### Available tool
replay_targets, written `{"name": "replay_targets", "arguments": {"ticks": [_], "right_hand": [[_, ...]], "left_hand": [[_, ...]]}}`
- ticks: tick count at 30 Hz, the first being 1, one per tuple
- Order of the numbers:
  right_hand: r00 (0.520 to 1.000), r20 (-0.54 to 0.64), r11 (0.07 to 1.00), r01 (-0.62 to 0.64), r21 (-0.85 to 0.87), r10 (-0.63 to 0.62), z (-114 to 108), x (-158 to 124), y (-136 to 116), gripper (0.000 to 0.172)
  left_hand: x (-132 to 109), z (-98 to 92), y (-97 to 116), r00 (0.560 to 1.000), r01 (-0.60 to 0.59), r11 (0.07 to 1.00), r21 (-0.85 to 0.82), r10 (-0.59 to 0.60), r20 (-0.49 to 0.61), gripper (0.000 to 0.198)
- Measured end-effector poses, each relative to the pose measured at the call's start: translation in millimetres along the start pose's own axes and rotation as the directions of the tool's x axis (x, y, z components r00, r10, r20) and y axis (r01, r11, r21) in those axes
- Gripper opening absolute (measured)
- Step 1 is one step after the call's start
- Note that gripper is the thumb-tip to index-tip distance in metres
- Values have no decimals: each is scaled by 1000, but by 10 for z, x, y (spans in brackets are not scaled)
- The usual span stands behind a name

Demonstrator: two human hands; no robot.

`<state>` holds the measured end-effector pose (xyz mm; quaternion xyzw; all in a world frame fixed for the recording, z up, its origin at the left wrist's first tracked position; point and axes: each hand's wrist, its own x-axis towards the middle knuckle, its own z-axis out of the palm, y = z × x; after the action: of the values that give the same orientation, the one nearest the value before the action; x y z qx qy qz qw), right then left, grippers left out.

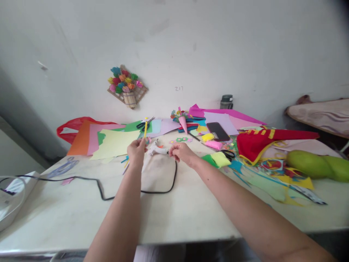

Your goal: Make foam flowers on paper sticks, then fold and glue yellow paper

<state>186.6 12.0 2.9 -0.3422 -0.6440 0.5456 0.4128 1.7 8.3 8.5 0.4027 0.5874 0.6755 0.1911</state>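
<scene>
My left hand (135, 151) is closed around the lower end of a slim yellow stick (145, 129), held upright with a small pale and yellow piece at its tip. Between my hands is a white glue gun (156, 149) with an orange trigger. The curled fingers of my right hand (180, 152) are at its handle end, where the black cord (174, 180) comes out; the exact grip is partly hidden. Small paper flowers on a strip (182, 139) lie just beyond my right hand. Blue paper bits (125, 159) lie beside my left wrist.
Coloured paper sheets (116, 143) and scissors (144, 125) lie at the back left. A pink paper cone bouquet (183, 123), a phone (218, 131), a red cloth (253, 145) and paper scraps (267, 185) spread rightward. The cord runs left to a white box (20, 196). A bottle (227, 102) stands by the wall.
</scene>
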Motion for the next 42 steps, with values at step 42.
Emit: {"name": "replay_targets", "arguments": {"ticks": [42], "right_hand": [[994, -111, 997, -16, -73, 8, -54, 42, 61, 15]], "left_hand": [[169, -301, -266, 985, 80, 297, 952, -170, -30, 31]]}}
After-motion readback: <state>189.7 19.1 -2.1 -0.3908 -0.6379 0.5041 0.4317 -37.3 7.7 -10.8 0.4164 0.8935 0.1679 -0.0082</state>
